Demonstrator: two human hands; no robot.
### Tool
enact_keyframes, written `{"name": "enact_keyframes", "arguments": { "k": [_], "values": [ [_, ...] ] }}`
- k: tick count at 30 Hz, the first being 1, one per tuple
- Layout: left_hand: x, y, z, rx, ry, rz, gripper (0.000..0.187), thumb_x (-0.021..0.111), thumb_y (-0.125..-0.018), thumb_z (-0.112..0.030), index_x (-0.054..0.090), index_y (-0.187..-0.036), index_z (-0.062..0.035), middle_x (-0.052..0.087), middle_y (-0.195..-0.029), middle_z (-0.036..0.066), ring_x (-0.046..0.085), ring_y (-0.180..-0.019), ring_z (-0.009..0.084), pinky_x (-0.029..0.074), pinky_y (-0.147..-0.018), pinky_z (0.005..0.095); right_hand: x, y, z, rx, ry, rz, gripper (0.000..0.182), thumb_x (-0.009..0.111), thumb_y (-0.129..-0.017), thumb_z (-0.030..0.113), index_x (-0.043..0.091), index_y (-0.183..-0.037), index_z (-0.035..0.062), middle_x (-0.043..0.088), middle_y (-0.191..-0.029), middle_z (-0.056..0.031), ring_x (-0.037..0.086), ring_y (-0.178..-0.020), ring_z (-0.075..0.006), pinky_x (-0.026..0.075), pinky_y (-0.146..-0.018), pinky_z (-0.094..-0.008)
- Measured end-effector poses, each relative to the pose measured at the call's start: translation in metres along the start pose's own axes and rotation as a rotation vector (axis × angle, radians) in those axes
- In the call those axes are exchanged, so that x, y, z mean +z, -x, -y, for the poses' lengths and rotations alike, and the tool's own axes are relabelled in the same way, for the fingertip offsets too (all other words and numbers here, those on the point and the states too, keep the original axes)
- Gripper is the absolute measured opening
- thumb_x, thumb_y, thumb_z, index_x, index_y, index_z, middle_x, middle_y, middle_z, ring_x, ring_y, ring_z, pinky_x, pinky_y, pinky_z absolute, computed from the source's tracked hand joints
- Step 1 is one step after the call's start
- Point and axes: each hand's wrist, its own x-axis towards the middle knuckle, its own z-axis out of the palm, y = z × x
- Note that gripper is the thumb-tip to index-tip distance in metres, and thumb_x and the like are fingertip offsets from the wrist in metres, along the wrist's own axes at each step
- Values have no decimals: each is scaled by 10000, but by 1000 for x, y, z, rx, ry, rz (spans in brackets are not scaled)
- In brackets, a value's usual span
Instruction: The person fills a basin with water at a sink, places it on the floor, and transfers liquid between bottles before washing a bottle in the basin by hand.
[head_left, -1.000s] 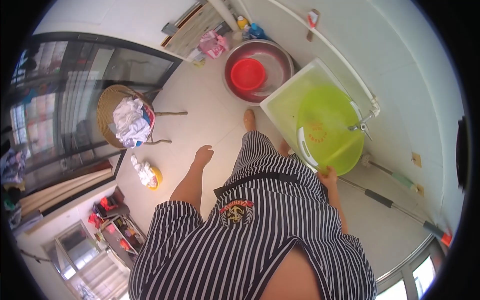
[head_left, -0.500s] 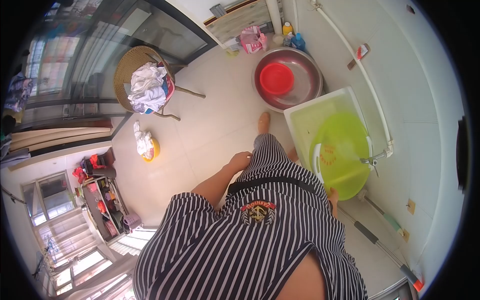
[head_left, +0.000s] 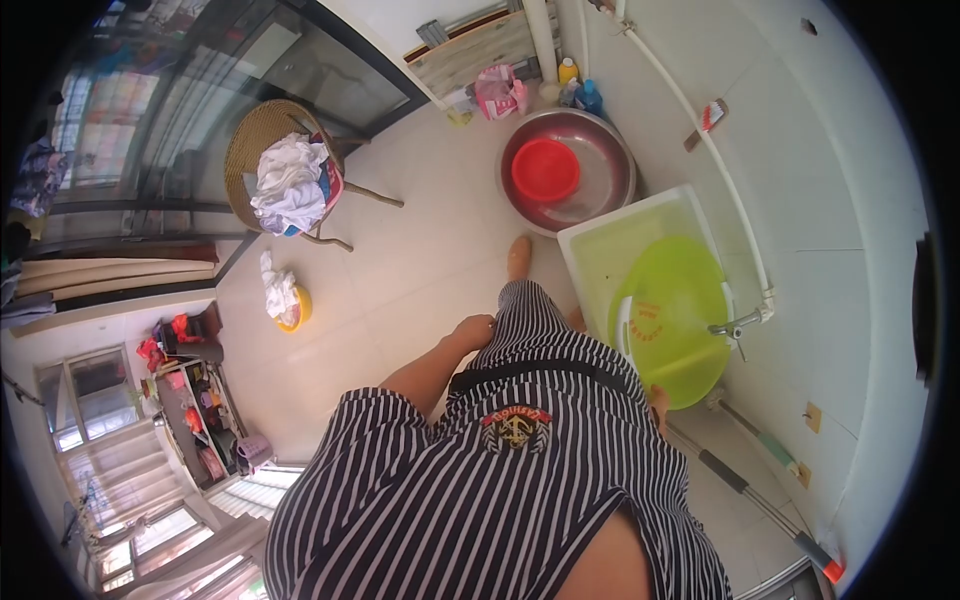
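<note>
My left hand [head_left: 474, 332] rests against the striped cloth over my left thigh. Its fingers are bent and partly out of sight, and no object shows in it. Down at the near edge of a lime-green basin [head_left: 690, 285] is my right hand [head_left: 659, 402], mostly covered by the striped clothing; its fingertips seem to touch the rim. White handles sit on the sides of this basin, which stands in a white sink [head_left: 590, 245]. A metal tap [head_left: 740, 324] reaches over it from the wall, and a pale streak crosses the basin's inside.
Beyond the sink sit a steel basin [head_left: 607, 190] and a red bowl [head_left: 546, 170] in it. A wicker chair [head_left: 245, 150] bears white laundry [head_left: 290, 180]. More cloth lies in a yellow tub [head_left: 292, 315]. Long poles [head_left: 765, 510] lean at right.
The view has shifted slightly, so the basins and sink appear a little lower and further left. Both my hands stay in about the same places.
</note>
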Motion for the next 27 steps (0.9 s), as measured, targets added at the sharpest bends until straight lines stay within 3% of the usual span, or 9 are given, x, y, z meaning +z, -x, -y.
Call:
{"name": "enact_keyframes", "arguments": {
  "k": [8, 9, 10, 15, 18, 22, 23, 25, 27],
  "values": [
    [-7, 1, -5, 42, 2, -29, 359, 458, -933, -208, 707, -1126, -36, 690, -1128, 229, 648, -1085, 381, 494, -970, 455, -14, -26, -7, -35, 72, 26, 412, 528, -982, 197, 547, -1326, -29, 595, -1327, -185, 568, -1182, -303, 425, -1025, -407],
    [-8, -2, -5, 10, -22, 17, 354, 526, -898, -213, 705, -1161, -59, 688, -1159, 210, 641, -1110, 364, 491, -981, 434, -19, -35, -8, -52, 108, 38, 417, 528, -983, 198, 547, -1331, -30, 593, -1333, -187, 566, -1187, -304, 421, -1029, -406],
    [-10, -6, -6, -21, -48, 64, 377, 595, -863, -218, 702, -1197, -82, 686, -1191, 191, 635, -1134, 348, 487, -991, 413, -28, -50, -11, -98, 215, 60, 421, 528, -985, 200, 546, -1336, -32, 591, -1338, -189, 564, -1191, -304, 417, -1033, -405],
    [-7, -12, -3, -6, -24, 46, 377, 599, -858, -221, 705, -1190, -77, 688, -1187, 195, 633, -1137, 351, 482, -999, 415, -77, -116, -26, -465, 1068, 117, 453, 532, -983, 203, 529, -1371, -32, 576, -1370, -192, 541, -1219, -301, 396, -1053, -403],
    [-9, -8, -5, 15, -33, 25, 355, 557, -876, -207, 706, -1161, -56, 688, -1164, 211, 639, -1119, 362, 486, -992, 428, -20, -46, -17, -66, 195, -13, 474, 535, -978, 205, 500, -1390, -27, 564, -1381, -187, 537, -1219, -304, 393, -1053, -409],
    [-7, -7, -2, 44, -27, -13, 354, 516, -892, -177, 699, -1162, -39, 686, -1172, 208, 641, -1122, 361, 489, -994, 428, 33, 45, 1, 28, 172, -114, 506, 540, -970, 207, 462, -1416, -20, 549, -1396, -179, 530, -1219, -308, 391, -1052, -416],
    [-8, -7, -3, 50, -29, -8, 354, 516, -892, -177, 699, -1162, -39, 686, -1172, 208, 641, -1122, 361, 489, -994, 428, 22, 17, -6, -5, 157, -115, 474, 478, -999, 219, 452, -1411, -13, 499, -1418, -185, 474, -1272, -354, 394, -1028, -537],
    [-11, -6, -5, 33, -39, 4, 366, 517, -889, -164, 694, -1186, -43, 685, -1192, 195, 637, -1137, 354, 485, -1002, 421, 1, -21, -15, -37, 142, -116, 447, 415, -1027, 231, 441, -1406, -5, 449, -1440, -190, 418, -1325, -400, 397, -1005, -659],
    [-12, -5, -5, 31, -48, 8, 367, 519, -888, -165, 694, -1187, -43, 684, -1193, 196, 638, -1136, 352, 486, -1002, 421, -9, -36, -18, -46, 73, 24, 437, 427, -1020, 236, 449, -1399, 18, 436, -1448, -193, 422, -1313, -403, 402, -991, -657]
  ]
}}
